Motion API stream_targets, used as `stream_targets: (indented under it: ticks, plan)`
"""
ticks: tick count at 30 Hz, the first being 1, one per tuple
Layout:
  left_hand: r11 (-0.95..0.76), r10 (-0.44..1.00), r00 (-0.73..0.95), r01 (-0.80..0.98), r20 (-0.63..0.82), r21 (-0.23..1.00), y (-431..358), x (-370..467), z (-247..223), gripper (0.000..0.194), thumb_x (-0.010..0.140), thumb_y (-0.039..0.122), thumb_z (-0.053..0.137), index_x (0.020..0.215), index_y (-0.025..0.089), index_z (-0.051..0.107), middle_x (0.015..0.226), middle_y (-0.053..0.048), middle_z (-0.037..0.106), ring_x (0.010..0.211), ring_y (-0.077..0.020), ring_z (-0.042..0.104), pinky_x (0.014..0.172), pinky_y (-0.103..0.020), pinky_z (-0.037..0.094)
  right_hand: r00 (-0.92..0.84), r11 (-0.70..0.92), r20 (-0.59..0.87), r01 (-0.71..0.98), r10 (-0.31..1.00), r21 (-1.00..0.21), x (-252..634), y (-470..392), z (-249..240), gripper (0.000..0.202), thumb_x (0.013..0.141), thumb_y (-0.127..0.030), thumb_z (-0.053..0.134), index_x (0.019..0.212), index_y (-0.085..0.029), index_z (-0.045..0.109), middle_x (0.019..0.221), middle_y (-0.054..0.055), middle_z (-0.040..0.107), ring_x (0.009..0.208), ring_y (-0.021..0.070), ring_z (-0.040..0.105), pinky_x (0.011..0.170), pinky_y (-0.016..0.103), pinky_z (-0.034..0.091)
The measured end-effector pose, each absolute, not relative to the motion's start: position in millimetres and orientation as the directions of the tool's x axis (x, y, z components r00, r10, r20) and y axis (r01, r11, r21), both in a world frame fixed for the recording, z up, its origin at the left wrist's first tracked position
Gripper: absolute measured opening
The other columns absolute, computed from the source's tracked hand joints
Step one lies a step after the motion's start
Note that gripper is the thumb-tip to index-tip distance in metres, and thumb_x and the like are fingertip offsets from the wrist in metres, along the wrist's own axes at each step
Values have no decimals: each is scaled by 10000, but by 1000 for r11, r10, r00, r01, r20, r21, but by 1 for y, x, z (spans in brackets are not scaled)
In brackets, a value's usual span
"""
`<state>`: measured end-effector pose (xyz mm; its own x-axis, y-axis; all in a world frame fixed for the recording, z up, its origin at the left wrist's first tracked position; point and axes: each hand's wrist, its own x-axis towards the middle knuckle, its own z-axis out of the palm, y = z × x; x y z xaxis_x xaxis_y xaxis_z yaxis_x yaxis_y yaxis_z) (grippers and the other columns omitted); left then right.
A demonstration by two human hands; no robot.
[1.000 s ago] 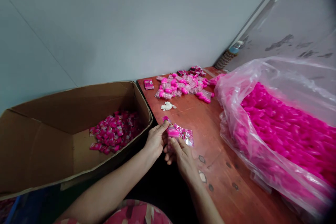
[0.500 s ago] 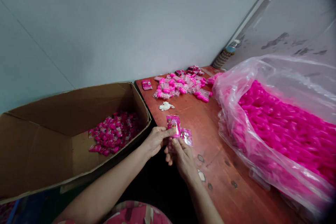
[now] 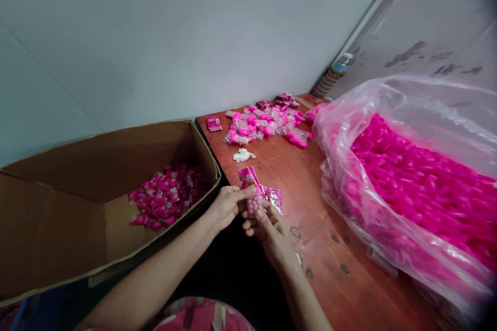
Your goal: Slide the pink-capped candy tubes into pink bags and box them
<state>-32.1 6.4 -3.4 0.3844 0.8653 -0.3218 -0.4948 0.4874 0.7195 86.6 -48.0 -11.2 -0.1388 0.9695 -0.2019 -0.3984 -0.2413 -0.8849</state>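
Note:
A printed pink packet is pinched between the thumb and fingers of my left hand. Just below it, my right hand grips a small clear pouch of pink balls by its lower end. The pouch and the packet overlap, and both hands nearly touch. Behind my right fingers, another printed packet lies on the red-brown table. Farther back on the table is a pile of ball-filled pouches with bright pink pieces.
On the left stands an open cardboard box with pink packets inside. A large plastic bag of bright pink pieces fills the right side. Crumpled white material, a lone packet and a bottle sit farther back.
The printed packet has tilted to the left in my left hand, and the pouch of pink balls now shows between my hands. The whole view has shifted slightly.

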Motion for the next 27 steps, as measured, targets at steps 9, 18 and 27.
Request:
stream_targets:
  ticks: [9,18,27]
  plan:
    - [577,778,576,-500,-250,645,-10,-29,3,200,674,241,674,652,53,611,527,-4,517,456,-58,463,490,-207,421,-29,-218,-236,-508,971,-833,89,-38,-12,341,669,-240,703,869,-212,428,609,-24,643,472,114,610,416,163,486]
    - [294,950,111,-632,-291,717,-5,-82,4,292,729,357,610,901,121,615,959,-128,657,927,-226,600,865,-395,433,-19,-246,-256,-360,966,-900,106,-33,6,249,724,-368,632,797,-191,472,596,2,636,445,108,580,397,168,428]
    - [-424,905,302,588,299,689,13,-32,-22,364,736,345,594,1075,213,597,1236,-75,512,1228,-269,330,1039,-481,162,105,-255,-290,-265,951,-930,136,-39,-8,223,736,-378,616,757,-185,507,627,-4,622,477,93,548,435,176,411]
